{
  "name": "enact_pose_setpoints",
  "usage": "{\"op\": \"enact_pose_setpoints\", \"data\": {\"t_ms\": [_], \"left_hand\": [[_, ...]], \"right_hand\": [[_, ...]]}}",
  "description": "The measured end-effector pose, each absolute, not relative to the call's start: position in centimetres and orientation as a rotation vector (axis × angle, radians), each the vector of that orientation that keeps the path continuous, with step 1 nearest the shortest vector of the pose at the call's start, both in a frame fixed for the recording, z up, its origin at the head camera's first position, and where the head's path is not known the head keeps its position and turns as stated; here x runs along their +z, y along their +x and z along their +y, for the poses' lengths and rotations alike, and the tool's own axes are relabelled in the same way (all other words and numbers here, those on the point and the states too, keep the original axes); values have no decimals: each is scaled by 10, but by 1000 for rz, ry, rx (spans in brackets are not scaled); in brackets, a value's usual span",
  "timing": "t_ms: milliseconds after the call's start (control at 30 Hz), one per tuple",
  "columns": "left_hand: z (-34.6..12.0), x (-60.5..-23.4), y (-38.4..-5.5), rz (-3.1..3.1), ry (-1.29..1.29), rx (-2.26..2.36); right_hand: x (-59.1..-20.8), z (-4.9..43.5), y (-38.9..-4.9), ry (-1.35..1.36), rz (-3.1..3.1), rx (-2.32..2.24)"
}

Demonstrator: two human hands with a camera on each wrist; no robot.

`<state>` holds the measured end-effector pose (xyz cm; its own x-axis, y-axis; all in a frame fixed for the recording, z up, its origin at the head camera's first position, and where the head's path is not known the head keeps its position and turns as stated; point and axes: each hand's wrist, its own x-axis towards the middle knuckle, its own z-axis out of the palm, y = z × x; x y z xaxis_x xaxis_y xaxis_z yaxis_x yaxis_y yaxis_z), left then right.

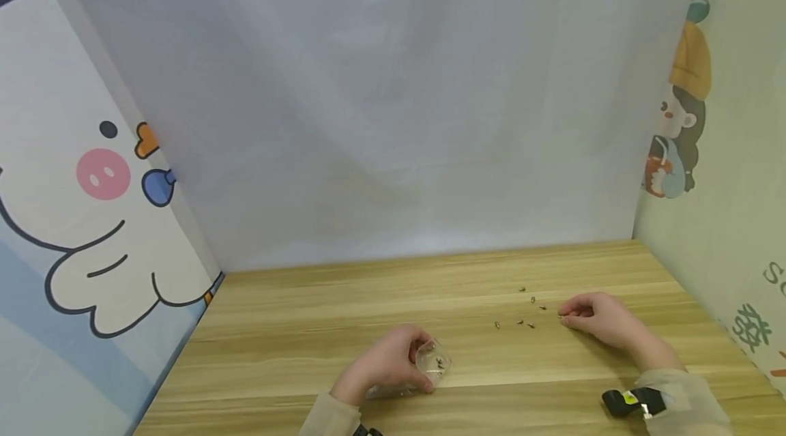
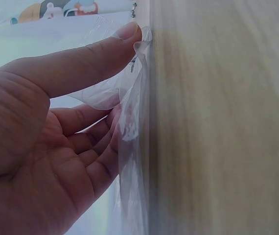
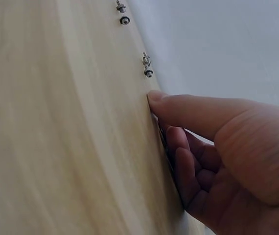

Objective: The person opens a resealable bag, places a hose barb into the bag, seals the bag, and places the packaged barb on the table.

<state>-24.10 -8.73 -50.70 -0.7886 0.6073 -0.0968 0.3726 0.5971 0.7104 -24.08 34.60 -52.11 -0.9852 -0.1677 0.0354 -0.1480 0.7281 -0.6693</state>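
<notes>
My left hand [image 1: 391,359] grips a clear plastic bag [image 1: 445,369] low over the table, thumb and fingers on its sides around the mouth. Several small metal pieces [image 1: 439,362] show inside. The crinkled plastic [image 2: 133,125] hangs along the table surface in the left wrist view. Over to the right, my right hand [image 1: 604,320] touches the tabletop, pinching a tiny metal fitting [image 1: 560,316] between thumb and forefinger. Its own fingers hide most of that piece in the right wrist view. Loose metal fittings with dark rings [image 3: 149,72] lie beyond the thumb.
Several more small fittings [image 1: 531,325] are scattered on the wooden table [image 1: 295,327] between the hands. A pale curtain [image 1: 393,115] closes off the back. Printed cartoon panels [image 1: 74,102] stand at the left and right sides.
</notes>
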Motion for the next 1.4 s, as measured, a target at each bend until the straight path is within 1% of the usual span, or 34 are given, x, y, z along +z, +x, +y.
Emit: {"op": "enact_pose_setpoints", "data": {"t_ms": [633, 1400], "left_hand": [[-87, -505, -236, 2501, 798, 1011], [-88, -504, -237, 2499, 787, 1022]], "right_hand": [[-522, 346, -238, -285, 2915, -1061], [-522, 346, -240, -275, 2931, -1079]]}}
